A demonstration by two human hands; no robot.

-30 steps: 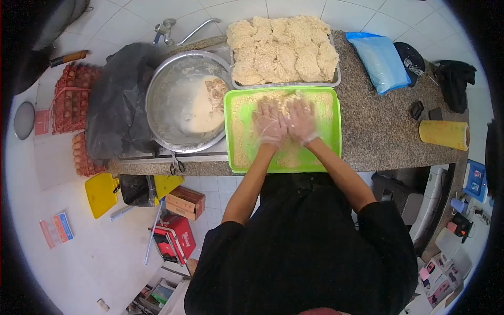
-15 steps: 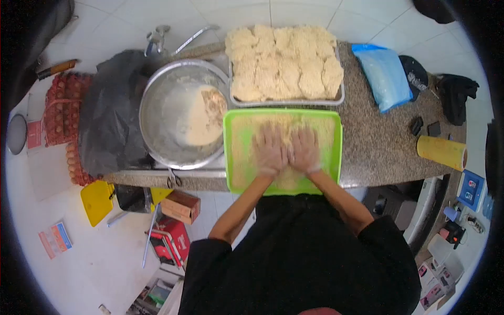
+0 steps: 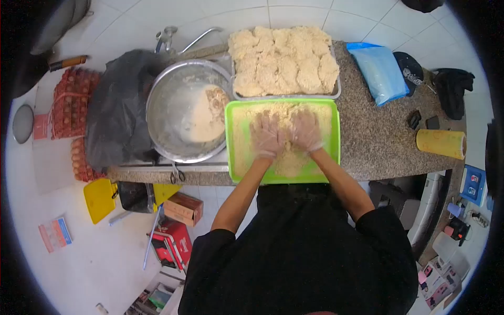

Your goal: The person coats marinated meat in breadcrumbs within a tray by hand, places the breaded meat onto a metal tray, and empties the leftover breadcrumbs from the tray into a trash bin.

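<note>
Pale crumbs [image 3: 290, 166]; whatever lies beneath your palms is hidden. Your left hand [image 3: 266, 137] and right hand [image 3: 306, 131] rest flat, fingers outstretched, crumbs around both. Count: one green tray [image 3: 336, 147] holding them, mid-frame; one metal bowl [image 3: 172, 111], left of centre; coated pieces [image 3: 283, 62], upper centre, merge uncountably.

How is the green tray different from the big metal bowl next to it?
The green tray is a rectangle; the metal bowl is round. The tray is bright green, while the bowl is silvery. The tray holds dry-looking crumbs; the bowl holds a wet-looking pale mixture. Both are open on top.
</note>
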